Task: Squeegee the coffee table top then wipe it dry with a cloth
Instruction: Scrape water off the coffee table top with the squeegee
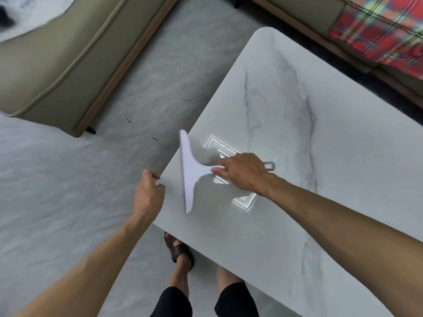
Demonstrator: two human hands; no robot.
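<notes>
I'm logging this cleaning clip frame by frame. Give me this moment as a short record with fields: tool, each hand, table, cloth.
tool: white squeegee, blade near the table's left edge
right hand: right hand holds the squeegee's handle
left hand: left hand grips the table edge
table: marble-look coffee table, ceiling light reflected beside the tool
cloth: none in view
surroundings: beige sofa across the floor

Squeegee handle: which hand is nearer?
Right. The right hand lies on the squeegee handle; the left hand is off it, at the table edge beyond the blade.
</notes>
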